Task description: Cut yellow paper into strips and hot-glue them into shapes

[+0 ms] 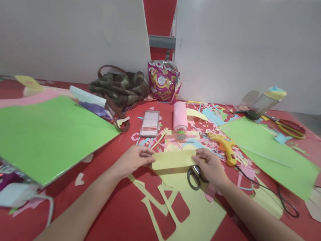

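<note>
A pale yellow paper strip (174, 160) is stretched between my two hands, held a little above the table. My left hand (138, 160) pinches its left end, thumb in front. At the other end, my right hand (208, 165) grips the strip between thumb and fingers. Black-handled scissors (195, 177) lie just below my right hand, their blades partly hidden. Under the strip spreads a larger yellow sheet (200, 221) with shapes cut out of it.
A yellow glue gun (225, 147) with a black cord lies right of my hands. Beyond are a phone (149, 123), a pink bottle (180, 116) and a snack bag (163, 80). Green sheets (49, 133) flank both sides. Paper scraps litter the red table (104, 213); a clear bottle (265, 103) leans at right.
</note>
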`<state>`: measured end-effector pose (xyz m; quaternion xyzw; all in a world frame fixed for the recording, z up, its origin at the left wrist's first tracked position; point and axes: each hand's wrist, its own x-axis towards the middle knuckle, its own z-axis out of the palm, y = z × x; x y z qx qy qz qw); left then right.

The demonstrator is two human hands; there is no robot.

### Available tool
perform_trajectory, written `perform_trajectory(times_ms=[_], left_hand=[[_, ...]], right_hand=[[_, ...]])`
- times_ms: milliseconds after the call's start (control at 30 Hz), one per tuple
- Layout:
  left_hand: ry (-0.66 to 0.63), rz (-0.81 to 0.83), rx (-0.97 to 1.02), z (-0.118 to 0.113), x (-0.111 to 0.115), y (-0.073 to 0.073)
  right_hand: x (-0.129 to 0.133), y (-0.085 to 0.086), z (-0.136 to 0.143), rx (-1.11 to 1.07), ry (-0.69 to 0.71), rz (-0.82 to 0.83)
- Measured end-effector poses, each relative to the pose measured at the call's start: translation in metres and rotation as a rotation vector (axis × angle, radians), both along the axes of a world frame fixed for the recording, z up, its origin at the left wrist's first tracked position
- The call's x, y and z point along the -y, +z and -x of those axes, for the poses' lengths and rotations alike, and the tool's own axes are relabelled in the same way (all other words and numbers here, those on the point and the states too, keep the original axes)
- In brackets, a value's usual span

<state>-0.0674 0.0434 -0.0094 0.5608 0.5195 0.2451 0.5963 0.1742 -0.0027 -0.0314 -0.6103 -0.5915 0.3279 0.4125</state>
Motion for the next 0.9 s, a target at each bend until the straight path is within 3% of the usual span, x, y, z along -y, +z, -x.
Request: perform_trajectory(times_ms=[400, 633, 900], left_hand=[[-0.013, -0.016, -0.006, 0.0009, 0.0000, -0.0007], [0.034, -0.014, -0.020, -0.0001, -0.0002, -0.0010], [0.076, 0.047, 0.019, 0.0007, -0.0016, -0.0035]], right_hand=[[0.0006, 0.0012, 0.0006, -0.015, -0.007, 0.016], [-0.0001, 0.0013, -0.0005, 0.103, -0.029, -0.061], [0.0019, 0.0051, -0.0010, -0.020, -0.112, -0.041]])
